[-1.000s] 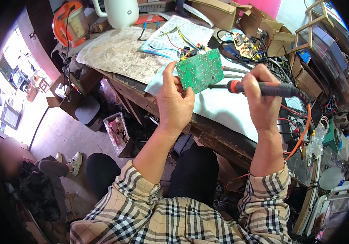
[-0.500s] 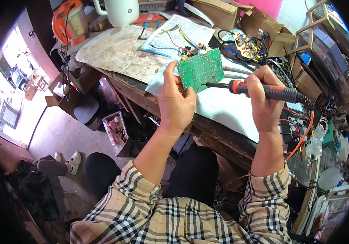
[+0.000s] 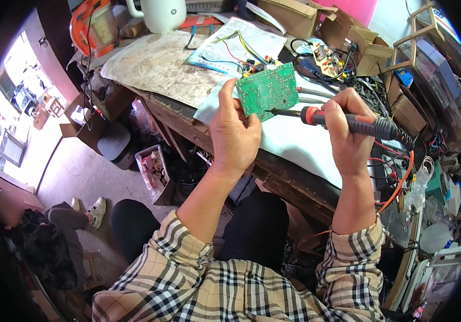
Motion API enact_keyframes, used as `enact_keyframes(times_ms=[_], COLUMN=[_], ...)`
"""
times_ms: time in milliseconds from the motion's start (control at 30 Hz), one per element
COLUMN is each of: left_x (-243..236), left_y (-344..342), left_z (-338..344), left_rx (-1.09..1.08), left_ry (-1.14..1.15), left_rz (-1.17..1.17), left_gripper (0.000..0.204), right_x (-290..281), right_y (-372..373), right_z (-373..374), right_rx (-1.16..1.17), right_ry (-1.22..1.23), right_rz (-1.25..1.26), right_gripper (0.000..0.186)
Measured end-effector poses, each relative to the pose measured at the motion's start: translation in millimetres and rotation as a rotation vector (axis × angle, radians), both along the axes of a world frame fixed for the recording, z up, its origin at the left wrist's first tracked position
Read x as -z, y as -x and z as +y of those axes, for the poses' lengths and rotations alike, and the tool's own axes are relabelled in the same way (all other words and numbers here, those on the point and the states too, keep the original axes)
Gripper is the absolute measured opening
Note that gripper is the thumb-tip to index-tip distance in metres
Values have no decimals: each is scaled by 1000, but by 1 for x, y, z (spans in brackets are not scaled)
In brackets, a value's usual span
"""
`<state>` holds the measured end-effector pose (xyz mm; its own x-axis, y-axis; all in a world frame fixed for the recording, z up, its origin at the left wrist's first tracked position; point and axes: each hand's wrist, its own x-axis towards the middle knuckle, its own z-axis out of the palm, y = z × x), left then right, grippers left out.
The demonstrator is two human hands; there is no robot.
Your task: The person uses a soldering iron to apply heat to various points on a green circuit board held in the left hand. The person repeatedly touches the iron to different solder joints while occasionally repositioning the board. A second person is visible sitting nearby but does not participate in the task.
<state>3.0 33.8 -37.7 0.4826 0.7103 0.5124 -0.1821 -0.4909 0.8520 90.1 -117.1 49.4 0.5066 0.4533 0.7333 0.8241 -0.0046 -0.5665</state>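
A green circuit board (image 3: 268, 90) is tilted up over the bench, its soldered side toward me. My left hand (image 3: 235, 131) grips it by the left edge and lower corner, thumb in front. Colored wires (image 3: 239, 45) and small parts show behind its upper edge. In my right hand (image 3: 348, 129), a soldering iron (image 3: 372, 126) with a black and orange handle lies nearly level. Its dark tip is at the board's lower edge; whether it touches the solder cannot be made out. The fingers are wrapped round the handle, and an orange cord (image 3: 405, 180) runs down from that side.
White paper (image 3: 305, 147) covers the bench under my hands. A printed sheet (image 3: 236, 45), a bare board with cables (image 3: 328, 60) and cardboard boxes (image 3: 367, 45) lie behind. A white kettle (image 3: 163, 15) stands at the back left. Another person (image 3: 45, 247) sits at lower left.
The board and my left hand have shifted very slightly to the right. The iron's tip stays at the board's lower edge; both grips are the same.
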Motion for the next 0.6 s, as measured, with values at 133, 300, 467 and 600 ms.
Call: enact_keyframes(times_ms=[133, 300, 467, 600], left_x=[-1, -1, 1, 4], left_y=[1, 0, -2, -1], left_z=[-1, -1, -3, 0], left_rx=[0, 7, -2, -42], left_ry=[3, 5, 4, -59], left_rz=[-13, -13, 1, -19], left_gripper=[69, 69, 68, 67], right_x=[-1, -4, -3, -1], right_y=[2, 3, 2, 1], right_z=[1, -3, -5, -1], right_rx=[21, 12, 9, -1], right_ry=[11, 53, 65, 55], right_rz=[-44, -131, -152, -153], right_gripper=[19, 15, 13, 15])
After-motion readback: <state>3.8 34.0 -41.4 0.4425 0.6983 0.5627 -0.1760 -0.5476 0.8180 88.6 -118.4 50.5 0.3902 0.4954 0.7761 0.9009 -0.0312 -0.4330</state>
